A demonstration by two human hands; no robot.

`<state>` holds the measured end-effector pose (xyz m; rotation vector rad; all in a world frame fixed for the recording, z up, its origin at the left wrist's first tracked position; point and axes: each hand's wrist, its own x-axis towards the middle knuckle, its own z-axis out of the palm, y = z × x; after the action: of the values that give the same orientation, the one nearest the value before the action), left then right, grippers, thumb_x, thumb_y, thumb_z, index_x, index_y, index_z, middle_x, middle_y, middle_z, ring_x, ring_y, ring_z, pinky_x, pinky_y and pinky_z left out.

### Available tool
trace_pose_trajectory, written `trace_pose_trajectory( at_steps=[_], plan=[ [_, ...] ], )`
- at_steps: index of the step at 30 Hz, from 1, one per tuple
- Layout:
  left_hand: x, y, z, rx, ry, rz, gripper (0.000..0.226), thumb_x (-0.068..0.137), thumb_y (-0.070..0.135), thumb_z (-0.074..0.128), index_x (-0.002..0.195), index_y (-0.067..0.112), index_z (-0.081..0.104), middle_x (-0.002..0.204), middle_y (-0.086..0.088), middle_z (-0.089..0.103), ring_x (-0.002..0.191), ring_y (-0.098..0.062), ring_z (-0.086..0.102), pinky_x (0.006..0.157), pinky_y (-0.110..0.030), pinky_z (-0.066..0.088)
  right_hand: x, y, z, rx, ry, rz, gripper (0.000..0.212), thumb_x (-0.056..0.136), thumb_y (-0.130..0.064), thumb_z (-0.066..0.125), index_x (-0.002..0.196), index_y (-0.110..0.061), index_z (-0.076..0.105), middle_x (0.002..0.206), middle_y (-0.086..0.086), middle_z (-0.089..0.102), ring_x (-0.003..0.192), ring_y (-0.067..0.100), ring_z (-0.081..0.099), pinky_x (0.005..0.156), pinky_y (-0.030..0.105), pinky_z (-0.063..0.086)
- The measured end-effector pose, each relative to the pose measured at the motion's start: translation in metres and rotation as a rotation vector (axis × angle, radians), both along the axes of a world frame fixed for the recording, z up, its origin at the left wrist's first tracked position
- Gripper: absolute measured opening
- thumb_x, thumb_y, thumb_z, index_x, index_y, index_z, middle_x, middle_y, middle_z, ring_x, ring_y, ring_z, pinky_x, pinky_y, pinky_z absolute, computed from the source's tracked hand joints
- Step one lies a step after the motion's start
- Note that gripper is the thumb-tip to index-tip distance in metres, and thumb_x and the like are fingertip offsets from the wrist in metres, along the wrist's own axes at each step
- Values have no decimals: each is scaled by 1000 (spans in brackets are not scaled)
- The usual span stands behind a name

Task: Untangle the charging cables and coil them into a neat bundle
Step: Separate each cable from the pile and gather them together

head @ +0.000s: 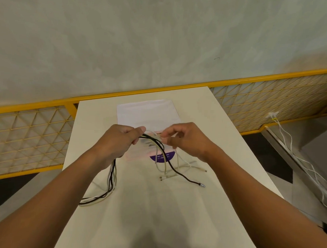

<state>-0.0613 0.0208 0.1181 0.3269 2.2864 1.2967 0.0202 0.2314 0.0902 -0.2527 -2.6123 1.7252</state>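
Treat the left hand (117,142), clenched mid-frame round the charging cables (110,177) with the thumb on top, as the anchor: hold firm, no twisting. From under that fist, down toward lower left, a run of black and pale strands side by side, looping on the surface (145,216). To the right of the fist, fanned out and crossing: the black cable (175,172) and several white ones, free ends lying on the surface just right of centre, plugs apart from one another. Work with the right hand (188,141), pinching a pale strand just beside the left thumb, right at the crossing. Pick one strand only and follow it toward its plug; no hard pulling at the crossing, for fear of tightening it. Lift the chosen strand up and over the black cable, then lay it alongside the rest. Judged from the fan on the right: untangling only partly done, coiling not yet begun. Mind the pale pouch (146,113) with the purple label (162,158) lying under the hands, and drag the plugs clear of its edge to avoid snagging. Once parallel, gather all ends level before starting the first loop, and size the loops evenly. Ignore the white leads (289,148) at far right by the yellow railing (122,95), well apart from the job.
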Motion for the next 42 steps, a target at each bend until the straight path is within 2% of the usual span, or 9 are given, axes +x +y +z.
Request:
trace_pose_trajectory(
  at_steps=[4,7,10,16,21,30,33,36,42],
  plan=[
    [1,0,2,-13,34,5,52,94,52,60,63,11,52,50,-1,29,46,-16,20,49,-27,20,-10,-18,4,80,25,51,12,86,-17,79,97,-20,78,65,-25,65,54,-4,53,61,9,40],
    [1,-2,0,-24,49,14,51,93,52,60,65,10,53,50,0,29,45,-16,20,49,-28,20,-11,-22,3,160,42,20,3,87,-21,78,88,-24,78,79,-17,71,68,5,60,68,16,46],
    [2,-2,-1,-45,58,40,51,94,53,59,65,10,53,48,1,31,45,-15,21,50,-27,23,-11,-18,3,171,40,32,12,91,-17,73,83,-25,76,79,-15,72,76,2,66,73,14,51],
    [-4,-1,-1,-15,57,124,49,95,50,60,69,9,54,47,3,30,46,-17,21,53,-29,24,-2,9,7,-245,-74,121,13,94,-4,62,82,-3,66,69,8,62,64,23,57,63,27,50],
    [-10,-5,0,20,25,182,50,94,49,62,64,11,49,50,0,28,48,-19,17,51,-28,19,11,34,-8,-491,-254,168,20,92,3,51,77,-2,63,62,6,55,53,14,49,54,26,42],
    [-10,-7,4,79,-24,180,50,93,48,63,62,13,45,51,0,24,49,-18,13,49,-26,18,16,41,-32,-176,-387,22,16,88,0,67,73,-2,68,59,7,54,53,16,41,51,25,34],
    [-3,-1,5,80,12,183,50,95,44,62,60,12,46,40,9,31,46,-16,20,49,-28,22,12,34,-37,-41,-414,-25,22,85,-5,71,64,-4,65,60,8,53,56,20,41,54,27,34],
    [-1,3,5,86,26,196,51,96,43,61,60,11,46,33,13,34,46,-16,24,51,-29,26,8,27,-43,50,-434,-40,18,86,-8,72,73,3,68,59,6,55,55,17,45,53,25,37],
    [-4,-1,2,78,-1,167,52,94,48,62,60,12,47,41,8,30,45,-17,18,50,-28,20,16,20,-40,61,-560,158,15,88,-13,70,75,-7,72,67,5,68,59,18,57,59,26,42]
  ],
)
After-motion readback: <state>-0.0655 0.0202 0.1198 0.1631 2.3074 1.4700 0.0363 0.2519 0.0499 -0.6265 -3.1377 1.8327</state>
